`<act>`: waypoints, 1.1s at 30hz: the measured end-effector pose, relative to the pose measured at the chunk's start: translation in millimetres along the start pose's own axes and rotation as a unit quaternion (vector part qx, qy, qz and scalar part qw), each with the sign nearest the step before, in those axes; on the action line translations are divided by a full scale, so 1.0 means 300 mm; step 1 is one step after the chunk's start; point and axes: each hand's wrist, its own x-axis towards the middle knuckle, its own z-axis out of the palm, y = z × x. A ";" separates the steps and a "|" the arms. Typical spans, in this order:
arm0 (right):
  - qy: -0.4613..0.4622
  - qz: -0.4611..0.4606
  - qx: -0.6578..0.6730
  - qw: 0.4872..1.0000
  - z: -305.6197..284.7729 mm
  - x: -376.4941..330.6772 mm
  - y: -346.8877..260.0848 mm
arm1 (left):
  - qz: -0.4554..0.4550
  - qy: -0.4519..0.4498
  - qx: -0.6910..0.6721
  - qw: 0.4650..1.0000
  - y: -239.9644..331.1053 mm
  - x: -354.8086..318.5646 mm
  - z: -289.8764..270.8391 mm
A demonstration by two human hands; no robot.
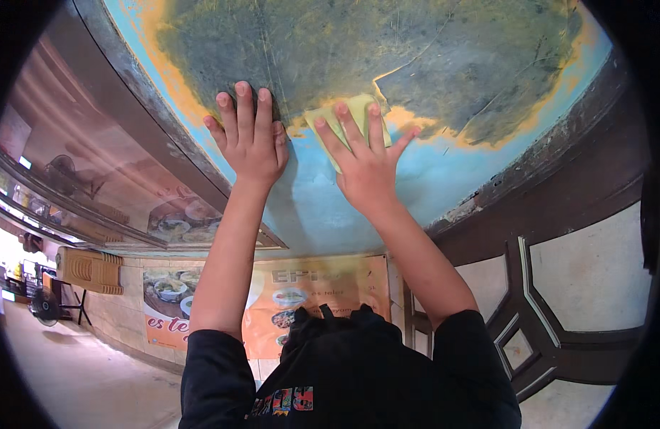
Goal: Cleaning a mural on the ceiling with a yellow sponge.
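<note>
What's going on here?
A person has both hands up at a wall. The right hand, fingers spread, holds a thin pale yellow sheet flat against it, near the lower edge of a big grey patch ringed with orange and light blue. The left hand holds nothing visible and appears to rest on the wall beside it. The sheet's material isn't clear.

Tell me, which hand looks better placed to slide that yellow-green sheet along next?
Probably the right hand: it already lies spread over the yellow-green sheet, against the painted surface. The left hand is off to one side, with no sheet visible under it.
</note>
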 end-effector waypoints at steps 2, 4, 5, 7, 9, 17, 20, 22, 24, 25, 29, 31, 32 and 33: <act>-0.013 0.028 0.035 0.999 -0.010 0.023 -0.012 | 0.001 0.000 -0.003 1.000 0.009 0.003 0.006; 0.008 0.019 0.031 0.999 0.004 0.026 -0.022 | 0.001 0.000 -0.004 1.000 0.014 0.006 0.009; 0.009 0.019 0.031 0.999 0.016 0.006 -0.018 | 0.002 0.001 -0.005 1.000 0.015 0.009 0.009; -0.003 -0.023 -0.010 1.000 0.029 -0.043 -0.008 | 0.004 0.003 -0.005 1.000 0.014 0.012 0.010; -0.002 -0.021 -0.006 1.000 0.028 -0.054 0.007 | 0.006 0.000 0.001 1.000 0.013 0.016 0.009; -0.008 -0.037 -0.001 0.999 0.021 -0.025 -0.009 | 0.013 -0.016 -0.019 1.000 0.030 0.028 -0.007; -0.006 -0.061 -0.012 0.998 0.008 -0.033 0.011 | 0.018 -0.036 -0.028 0.999 0.030 0.033 -0.017; -0.022 -0.042 0.001 0.999 -0.004 -0.003 0.005 | 0.008 -0.013 -0.072 0.997 0.032 0.037 -0.011; -0.019 -0.036 0.006 0.999 0.001 0.007 -0.017 | 0.007 -0.018 -0.068 0.998 0.035 0.032 -0.014; -0.023 -0.030 0.014 0.999 0.003 0.002 -0.026 | 0.007 -0.021 -0.063 0.998 0.033 0.031 -0.014; -0.049 -0.024 0.033 0.998 0.008 -0.045 -0.015 | 0.007 -0.020 -0.065 0.998 0.036 0.027 -0.015; -0.051 -0.028 0.017 0.998 0.007 -0.030 -0.014 | 0.006 -0.024 -0.053 0.998 0.039 0.024 -0.008; -0.048 -0.023 0.027 0.998 -0.011 0.003 -0.027 | 0.006 -0.025 -0.053 0.998 0.039 0.022 -0.009; -0.045 -0.019 0.038 0.998 -0.022 0.018 -0.035 | 0.007 -0.023 -0.051 0.998 0.039 0.020 -0.011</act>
